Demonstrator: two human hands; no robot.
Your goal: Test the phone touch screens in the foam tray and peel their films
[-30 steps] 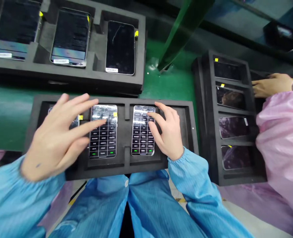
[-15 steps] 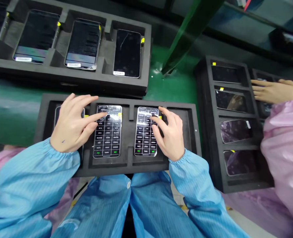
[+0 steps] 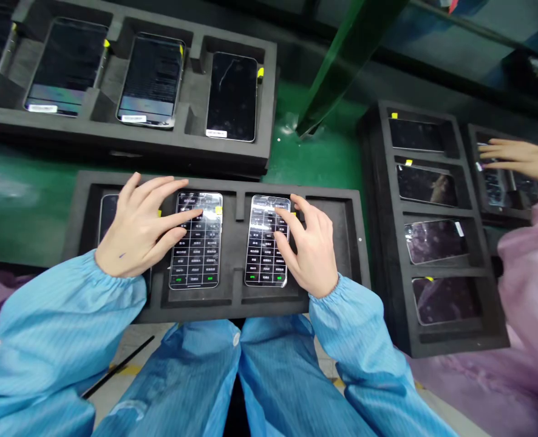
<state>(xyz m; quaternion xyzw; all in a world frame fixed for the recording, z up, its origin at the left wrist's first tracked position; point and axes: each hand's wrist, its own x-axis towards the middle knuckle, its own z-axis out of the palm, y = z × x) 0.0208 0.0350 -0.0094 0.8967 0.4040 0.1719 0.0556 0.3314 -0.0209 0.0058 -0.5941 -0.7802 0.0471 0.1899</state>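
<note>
Two lit phones lie face up in a dark foam tray (image 3: 269,308) in front of me, each showing a grid menu with green items at the bottom. Over the upper part of the left phone (image 3: 195,255) is my left hand (image 3: 136,227), its fingers spread and the index finger at the screen. My right hand (image 3: 312,243) reaches over the right phone (image 3: 263,255) from the right, with index finger and thumb apart at its screen. Neither hand grips anything. Another phone (image 3: 108,212) at the tray's left end is mostly hidden behind my left hand and sleeve.
A larger foam tray (image 3: 160,139) with several phones stands behind. To the right is a stacked tray (image 3: 442,212) holding dark phones, and beyond it a co-worker's hand (image 3: 519,158) in a pink sleeve over another tray. A green post (image 3: 337,73) rises from the green bench.
My left hand has shifted slightly right across its phone, fingers still spread. My right thumb has moved slightly left. The co-worker's hand has moved right, away from the stacked tray.
</note>
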